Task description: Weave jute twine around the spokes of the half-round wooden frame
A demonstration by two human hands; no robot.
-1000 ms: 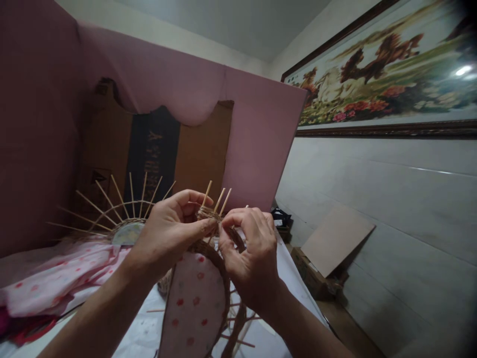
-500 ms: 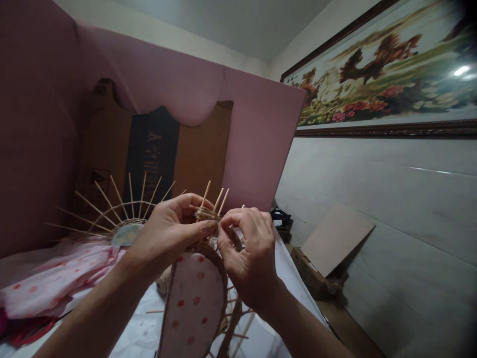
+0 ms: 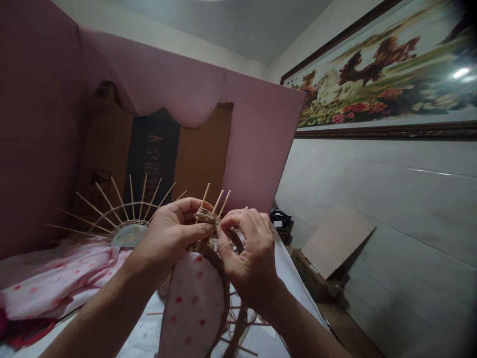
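Leftmost, spotted cloth (image 3: 63,281) is lying in folds below a round piece (image 3: 128,234) whose thin rods are fanning outward; next, the left hand (image 3: 169,233) is pinching a narrow woven band (image 3: 206,215) between thumb and fingers, mid-view, with bare sticks (image 3: 218,201) poking up through it. Below, a dotted panel (image 3: 194,303) is showing a woven rim (image 3: 224,278). Rightward, the right hand (image 3: 250,248) is holding thumb and fingertips narrowed at the band's end (whether they are gripping a strand is not showing). Weaving around the sticks is seemingly the step in hand, and the next move is probably calling for a steady left pinch and snug, small finger work on the right
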